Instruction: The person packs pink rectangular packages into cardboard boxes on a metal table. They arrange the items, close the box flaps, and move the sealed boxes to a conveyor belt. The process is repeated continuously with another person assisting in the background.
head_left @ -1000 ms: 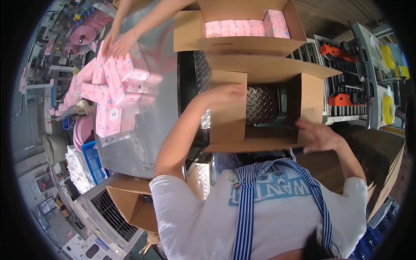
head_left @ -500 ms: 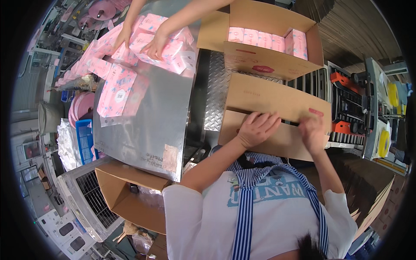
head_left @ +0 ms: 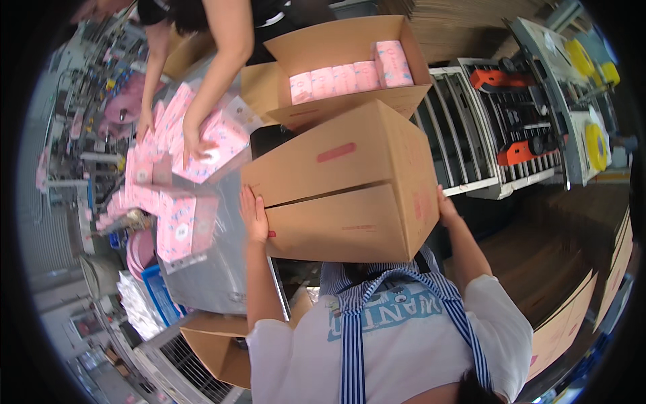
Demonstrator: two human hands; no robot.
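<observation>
A large brown cardboard box is held up in front of my body, its two top flaps folded in with a narrow gap between them. Flat against the box's left end lies my left hand, fingers pointing away from me. My right hand grips the opposite end; its fingertips are partly hidden behind the box. Just beyond stands an open cardboard box with a row of pink packs in it, one pack standing higher at the right.
To the left, a co-worker's hands rest on pink packs on the metal table. A roller conveyor with orange-and-black parts runs at the right. Another open box sits low at left; flat cardboard stands at lower right.
My hands have moved from the top flaps to the box's two ends. The box has come up nearer, tilted, with its flaps folded down. The view has shifted; the co-worker leans further in.
</observation>
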